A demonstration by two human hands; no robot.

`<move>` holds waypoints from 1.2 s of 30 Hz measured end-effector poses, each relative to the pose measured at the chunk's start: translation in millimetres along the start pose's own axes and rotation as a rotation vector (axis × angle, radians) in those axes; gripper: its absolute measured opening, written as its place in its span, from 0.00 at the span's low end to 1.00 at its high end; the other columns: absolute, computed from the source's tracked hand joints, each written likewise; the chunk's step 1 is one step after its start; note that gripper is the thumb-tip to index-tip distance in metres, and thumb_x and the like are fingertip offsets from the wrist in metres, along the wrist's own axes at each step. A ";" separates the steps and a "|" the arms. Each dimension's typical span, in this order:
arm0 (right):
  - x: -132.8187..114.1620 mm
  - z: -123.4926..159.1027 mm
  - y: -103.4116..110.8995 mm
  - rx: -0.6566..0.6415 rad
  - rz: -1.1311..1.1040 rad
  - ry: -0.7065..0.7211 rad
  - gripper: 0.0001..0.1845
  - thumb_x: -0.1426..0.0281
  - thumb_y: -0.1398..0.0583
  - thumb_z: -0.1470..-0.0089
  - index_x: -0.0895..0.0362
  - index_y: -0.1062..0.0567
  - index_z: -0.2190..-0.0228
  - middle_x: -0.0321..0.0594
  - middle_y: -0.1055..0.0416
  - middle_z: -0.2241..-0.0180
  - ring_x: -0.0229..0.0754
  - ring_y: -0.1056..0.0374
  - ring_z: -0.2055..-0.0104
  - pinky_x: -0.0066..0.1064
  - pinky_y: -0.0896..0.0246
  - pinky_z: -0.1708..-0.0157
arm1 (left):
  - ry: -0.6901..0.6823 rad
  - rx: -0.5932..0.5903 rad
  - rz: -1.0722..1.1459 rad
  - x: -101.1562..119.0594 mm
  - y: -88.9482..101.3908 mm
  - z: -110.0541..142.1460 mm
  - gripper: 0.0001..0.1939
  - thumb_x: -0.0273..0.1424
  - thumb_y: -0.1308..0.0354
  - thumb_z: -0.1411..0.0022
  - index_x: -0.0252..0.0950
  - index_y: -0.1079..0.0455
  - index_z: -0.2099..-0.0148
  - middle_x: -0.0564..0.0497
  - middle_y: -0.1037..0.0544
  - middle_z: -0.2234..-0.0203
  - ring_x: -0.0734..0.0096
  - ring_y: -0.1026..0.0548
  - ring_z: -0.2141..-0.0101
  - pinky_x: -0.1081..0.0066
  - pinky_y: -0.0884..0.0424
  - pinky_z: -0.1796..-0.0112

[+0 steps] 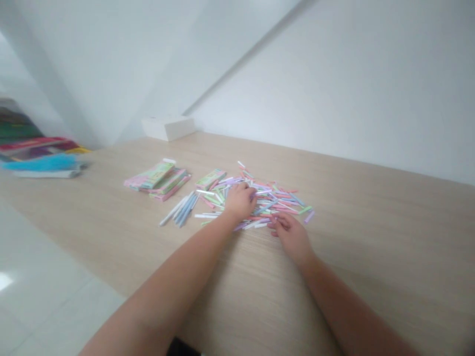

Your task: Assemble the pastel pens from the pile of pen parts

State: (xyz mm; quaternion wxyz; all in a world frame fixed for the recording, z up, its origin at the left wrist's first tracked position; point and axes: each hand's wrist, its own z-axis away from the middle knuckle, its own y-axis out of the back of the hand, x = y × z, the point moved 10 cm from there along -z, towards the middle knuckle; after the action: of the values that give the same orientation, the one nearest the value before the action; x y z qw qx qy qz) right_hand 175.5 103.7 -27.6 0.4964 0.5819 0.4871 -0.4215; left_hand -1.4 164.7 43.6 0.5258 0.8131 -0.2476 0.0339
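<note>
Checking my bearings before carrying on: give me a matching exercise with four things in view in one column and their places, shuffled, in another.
Things
1. White box
2. Stacked packs
3. Left hand
4. Right hand

Places
A. At the near edge of the stick pile, toward its right
B. Just beyond the small group of sticks
C. At the back of the table, by the wall
D. Over the stick pile's left half

Pairs: 1-C, 2-B, 3-D, 4-A
</note>
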 end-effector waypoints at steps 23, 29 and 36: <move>-24.2 1.4 13.9 0.124 0.087 0.126 0.21 0.53 0.32 0.48 0.55 0.18 0.60 0.46 0.17 0.60 0.50 0.21 0.58 0.42 0.24 0.56 | -0.257 -0.294 0.405 22.6 1.3 74.2 0.15 0.35 0.49 0.29 0.40 0.24 0.47 0.48 0.18 0.54 0.64 0.23 0.55 0.68 0.30 0.52; -13.6 1.8 11.7 0.093 -0.172 0.047 0.20 0.55 0.27 0.53 0.54 0.18 0.62 0.42 0.17 0.60 0.44 0.20 0.61 0.39 0.23 0.55 | -0.222 -0.317 0.306 14.9 -5.9 70.8 0.15 0.34 0.49 0.30 0.38 0.23 0.51 0.47 0.17 0.58 0.62 0.22 0.60 0.68 0.31 0.59; -9.2 5.3 7.0 0.080 -0.325 -0.026 0.17 0.58 0.25 0.55 0.52 0.17 0.64 0.40 0.17 0.58 0.42 0.20 0.60 0.34 0.21 0.56 | -0.227 -0.298 0.283 14.6 -8.9 70.8 0.15 0.35 0.50 0.30 0.40 0.23 0.51 0.47 0.17 0.57 0.60 0.22 0.58 0.66 0.31 0.58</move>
State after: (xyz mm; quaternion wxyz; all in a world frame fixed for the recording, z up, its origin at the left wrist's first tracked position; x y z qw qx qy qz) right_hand 180.8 96.9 -18.3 0.4043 0.5094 0.5512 -0.5228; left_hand 0.7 100.5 9.2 0.5989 0.6820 -0.4192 -0.0214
